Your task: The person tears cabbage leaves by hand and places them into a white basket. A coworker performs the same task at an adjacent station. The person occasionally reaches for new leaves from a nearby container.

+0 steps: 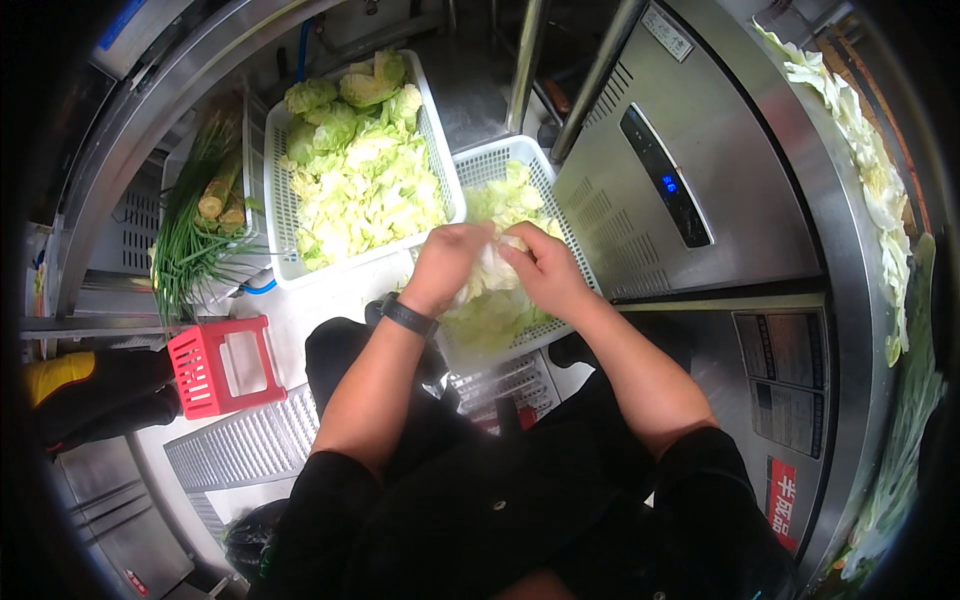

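Both of my hands grip a pale cabbage piece (495, 271) above a white perforated plastic basket (536, 154). My left hand (454, 259), with a dark band on its wrist, is somewhat blurred at the left side of the piece. On the other side, the thumb and fingers of my right hand (546, 268) pinch it. Loose cabbage leaves (517, 193) lie in the basket under my hands. A second white basket (277, 199), just beyond to the left, holds many torn leaves (367, 195) and several cabbage heads (375, 79) at its far end.
A stainless steel appliance (720, 150) with a lit display stands close on the right. Left are green scallions (180, 217), cut stalks (214, 201) and a red plastic stool (202, 375). Another person's dark-clothed leg (112, 397) is beside it. Cabbage leaves (862, 142) line the right-hand counter.
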A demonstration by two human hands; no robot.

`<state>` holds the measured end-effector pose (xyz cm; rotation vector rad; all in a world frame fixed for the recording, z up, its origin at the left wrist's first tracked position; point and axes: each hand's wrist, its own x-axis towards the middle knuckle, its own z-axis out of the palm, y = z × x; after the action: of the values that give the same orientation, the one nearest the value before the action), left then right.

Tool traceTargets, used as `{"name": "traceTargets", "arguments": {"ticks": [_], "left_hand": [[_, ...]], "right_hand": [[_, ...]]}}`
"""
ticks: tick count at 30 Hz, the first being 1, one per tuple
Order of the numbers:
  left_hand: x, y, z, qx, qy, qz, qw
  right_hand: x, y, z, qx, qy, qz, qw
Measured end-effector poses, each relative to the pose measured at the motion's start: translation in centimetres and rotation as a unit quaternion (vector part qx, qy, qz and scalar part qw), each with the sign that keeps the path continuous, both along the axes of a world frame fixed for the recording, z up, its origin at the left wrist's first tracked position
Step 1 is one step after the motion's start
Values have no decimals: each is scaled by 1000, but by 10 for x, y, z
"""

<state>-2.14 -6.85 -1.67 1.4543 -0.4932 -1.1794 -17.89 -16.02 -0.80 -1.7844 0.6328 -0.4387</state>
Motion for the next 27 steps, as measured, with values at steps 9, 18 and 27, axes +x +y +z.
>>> {"name": "traceTargets", "arguments": {"ticks": [9, 18, 27], "left_hand": [[27, 0, 0, -1, 90, 129, 988], [10, 1, -17, -35, -167, -95, 981], [-10, -1, -41, -111, -190, -107, 969]], "right_hand": [[0, 7, 5, -19, 102, 65, 992], [3, -9, -23, 1, 6, -8, 1000], [-4, 16, 18, 0, -92, 26, 995]]}}
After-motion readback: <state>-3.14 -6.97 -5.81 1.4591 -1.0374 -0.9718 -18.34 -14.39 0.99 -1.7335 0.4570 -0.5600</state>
